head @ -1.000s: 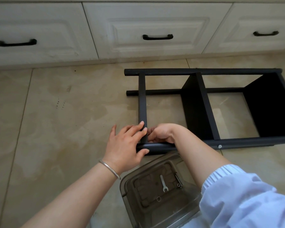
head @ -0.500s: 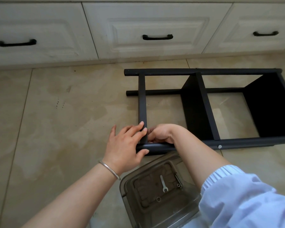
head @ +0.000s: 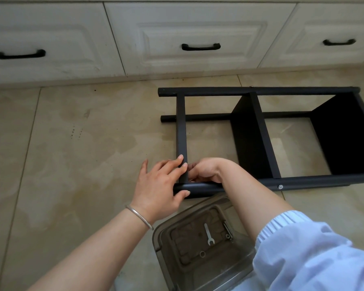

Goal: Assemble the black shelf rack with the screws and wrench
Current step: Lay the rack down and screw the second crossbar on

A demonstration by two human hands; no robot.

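The black shelf rack (head: 261, 91) lies on its side on the tiled floor, with two shelf panels fitted at the right. My left hand (head: 160, 183) grips the joint where the left crossbar (head: 181, 131) meets the near tube (head: 202, 188), fingers over the bar and thumb under the tube. My right hand (head: 204, 170) is curled just inside that corner, its fingertips hidden behind the bar. A silver screw head (head: 280, 186) shows on the near tube. A small silver wrench (head: 208, 234) lies in a clear plastic box (head: 162, 246) below my hands.
White cabinet doors with black handles (head: 200, 46) run along the back. A washer (head: 202, 253) and small hardware (head: 228, 233) lie in the box. A light blue sleeve (head: 307, 248) covers my right forearm. Bare beige tiles spread to the left.
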